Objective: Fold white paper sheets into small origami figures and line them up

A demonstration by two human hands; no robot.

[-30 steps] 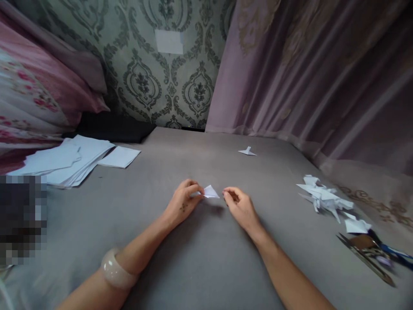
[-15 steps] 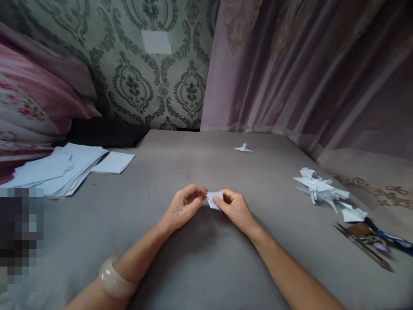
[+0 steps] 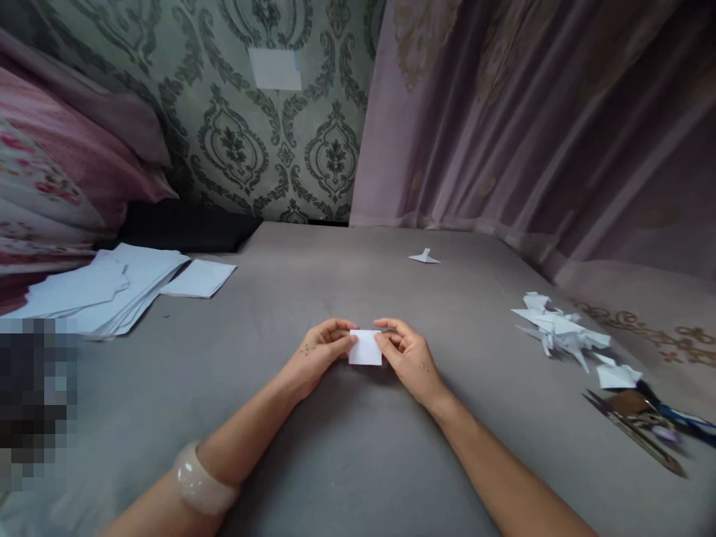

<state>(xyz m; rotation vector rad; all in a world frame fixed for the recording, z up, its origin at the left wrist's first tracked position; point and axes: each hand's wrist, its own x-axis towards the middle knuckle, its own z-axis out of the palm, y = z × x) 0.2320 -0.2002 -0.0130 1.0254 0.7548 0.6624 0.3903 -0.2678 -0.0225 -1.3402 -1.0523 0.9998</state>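
Note:
A small white square of paper (image 3: 365, 349) is held over the grey surface, facing me nearly upright. My left hand (image 3: 321, 349) pinches its left edge, the thumb on the near face and the fingers behind. On the opposite edge, my right hand (image 3: 409, 354) grips with its thumb in front, while its index finger stretches out above the top edge. The fingertips behind the paper are hidden. A pale bangle (image 3: 202, 479) circles my left forearm.
White paper sheets (image 3: 128, 280) and a smaller stack (image 3: 201, 277) lie left. Folded paper figures (image 3: 559, 324) are heaped right, near scissors (image 3: 638, 432) and another blue-handled tool (image 3: 682, 418). One folded paper figure (image 3: 425, 256) stands farther back on the grey surface (image 3: 313, 276).
The paper has turned to show a flat square face. My left hand, beside its edge before, now grips it. My right thumb has moved from the paper's middle to its right edge.

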